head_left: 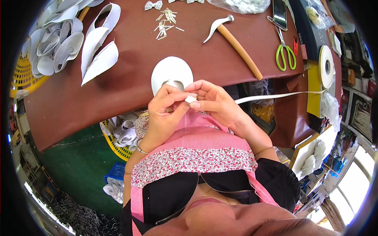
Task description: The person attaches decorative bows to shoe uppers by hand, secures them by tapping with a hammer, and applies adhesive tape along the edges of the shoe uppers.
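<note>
My left hand (168,107) and my right hand (215,103) meet in front of the apron, at the near edge of the table. Between the thumbs and fingertips of both is a small white piece (191,99), its end sticking out; I cannot tell its kind. Just beyond the fingers lies a white rounded shoe-upper piece (172,70) with a cut-out opening, its near part hidden by my hands. A white tape (271,96) stretches from a roll (326,67) on the right to my right forearm, where its end is hidden.
A hammer (240,51) with a wooden handle lies beyond my right hand. Green-handled scissors (285,57) and a phone (280,15) are farther right. Small sticks (164,28) and glittery bows (153,5) lie at the back. White shoe uppers (98,59) pile up at left near a yellow basket (23,74).
</note>
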### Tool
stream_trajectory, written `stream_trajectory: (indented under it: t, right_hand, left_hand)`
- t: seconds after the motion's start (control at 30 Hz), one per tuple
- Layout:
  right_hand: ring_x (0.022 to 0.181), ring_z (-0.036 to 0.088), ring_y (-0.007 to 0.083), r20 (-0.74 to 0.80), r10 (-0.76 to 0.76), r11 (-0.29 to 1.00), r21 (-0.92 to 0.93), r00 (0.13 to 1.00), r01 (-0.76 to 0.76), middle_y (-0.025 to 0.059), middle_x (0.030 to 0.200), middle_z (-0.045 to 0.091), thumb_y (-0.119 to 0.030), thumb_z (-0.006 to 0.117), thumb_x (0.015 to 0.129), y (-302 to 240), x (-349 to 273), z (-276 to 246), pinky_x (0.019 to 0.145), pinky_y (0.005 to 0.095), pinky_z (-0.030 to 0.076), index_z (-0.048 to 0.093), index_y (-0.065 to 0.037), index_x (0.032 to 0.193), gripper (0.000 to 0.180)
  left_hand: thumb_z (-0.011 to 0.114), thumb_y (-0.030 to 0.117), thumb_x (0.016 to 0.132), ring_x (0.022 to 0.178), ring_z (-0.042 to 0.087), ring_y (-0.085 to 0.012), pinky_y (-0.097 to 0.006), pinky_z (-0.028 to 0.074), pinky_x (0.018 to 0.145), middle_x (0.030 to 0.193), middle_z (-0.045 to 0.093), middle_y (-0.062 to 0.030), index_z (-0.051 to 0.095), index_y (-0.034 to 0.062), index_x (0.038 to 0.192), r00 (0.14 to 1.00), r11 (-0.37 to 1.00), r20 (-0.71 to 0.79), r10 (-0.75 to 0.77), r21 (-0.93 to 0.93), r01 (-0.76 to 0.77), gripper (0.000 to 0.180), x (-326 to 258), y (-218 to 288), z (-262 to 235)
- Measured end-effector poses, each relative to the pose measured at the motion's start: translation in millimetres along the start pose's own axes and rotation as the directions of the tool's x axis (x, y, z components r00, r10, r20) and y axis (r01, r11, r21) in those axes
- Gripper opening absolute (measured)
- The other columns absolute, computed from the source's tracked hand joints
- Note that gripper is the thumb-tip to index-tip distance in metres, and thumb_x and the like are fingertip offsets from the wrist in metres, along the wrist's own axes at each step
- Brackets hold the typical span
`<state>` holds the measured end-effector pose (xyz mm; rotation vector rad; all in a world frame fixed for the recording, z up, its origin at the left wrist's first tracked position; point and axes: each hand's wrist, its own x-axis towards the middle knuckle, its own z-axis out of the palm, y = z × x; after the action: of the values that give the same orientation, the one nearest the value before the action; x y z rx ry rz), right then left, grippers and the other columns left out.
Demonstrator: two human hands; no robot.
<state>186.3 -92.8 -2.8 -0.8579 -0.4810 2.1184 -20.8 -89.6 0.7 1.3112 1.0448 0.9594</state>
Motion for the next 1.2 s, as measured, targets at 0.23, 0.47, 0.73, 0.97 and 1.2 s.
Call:
stream_trajectory:
  t: [0.23, 0.47, 0.73, 0.97, 1.2]
  right_hand:
    - [0.101, 0.071, 0.0124, -0.077, -0.135, 0.962, -0.248, 0.988, 0.113, 0.0070, 0.106, 0.075, -0.005, 0.075, 0.101, -1.0, -0.5, -9.6, 0.094, 0.0297, 0.057, 0.069, 0.002, 0.114, 0.015]
    - [0.080, 0.069, 0.0110, -0.118, -0.067, 0.839, -0.545, 0.991, -0.008, 0.0051, 0.086, 0.072, -0.014, 0.073, 0.103, -29.1, 37.7, -13.1, 0.068, 0.0270, 0.057, 0.072, 0.003, 0.105, 0.017]
    - [0.072, 0.060, 0.0070, -0.212, 0.003, 0.585, -0.792, 0.977, -0.174, 0.0021, 0.075, 0.068, -0.018, 0.073, 0.097, -28.6, 79.6, -5.8, 0.062, 0.0285, 0.049, 0.072, 0.002, 0.090, 0.021]
    - [0.071, 0.059, 0.0062, -0.226, -0.017, 0.621, -0.766, 0.974, -0.166, 0.0024, 0.076, 0.069, -0.018, 0.074, 0.096, -30.6, 80.9, 0.6, 0.061, 0.0272, 0.047, 0.074, 0.003, 0.092, 0.021]
    - [0.065, 0.069, 0.0161, -0.237, 0.012, 0.524, -0.826, 0.971, -0.208, 0.0120, 0.073, 0.072, -0.020, 0.074, 0.092, -18.8, 86.3, -16.9, 0.057, 0.0361, 0.056, 0.077, 0.004, 0.090, 0.025]
  left_hand:
    - [0.081, 0.002, 0.087, 0.094, 0.067, -0.0272, -0.037, 0.055, 0.085, 0.103, 0.071, -0.0111, 0.081, 0.0037, 0.108, 0.971, 0.852, -0.107, 0.214, 0.508, -0.131, 0.021, 6.9, -0.3, -18.8]
    - [0.078, 0.004, 0.090, 0.102, 0.069, -0.0296, -0.041, 0.055, 0.088, 0.113, 0.076, -0.0104, 0.077, 0.0054, 0.107, 0.970, 0.771, -0.059, 0.234, 0.620, -0.148, 0.018, 23.5, -43.0, -37.3]
    - [0.077, 0.005, 0.087, 0.106, 0.068, -0.0316, -0.042, 0.058, 0.093, 0.117, 0.070, -0.0085, 0.074, 0.0104, 0.117, 0.948, 0.572, 0.047, 0.314, 0.788, -0.228, 0.030, 10.1, -48.9, -22.3]
    - [0.083, 0.027, 0.088, 0.127, 0.054, -0.0379, -0.049, 0.055, 0.101, 0.141, 0.053, -0.0153, 0.070, 0.0156, 0.140, 0.970, 0.564, 0.209, 0.123, 0.790, -0.241, 0.055, 2.1, -31.0, -27.0]
    - [0.083, 0.031, 0.087, 0.126, 0.053, -0.0374, -0.047, 0.056, 0.100, 0.141, 0.052, -0.0143, 0.070, 0.0176, 0.141, 0.970, 0.519, 0.225, 0.088, 0.821, -0.237, 0.057, 3.2, -33.2, -25.7]
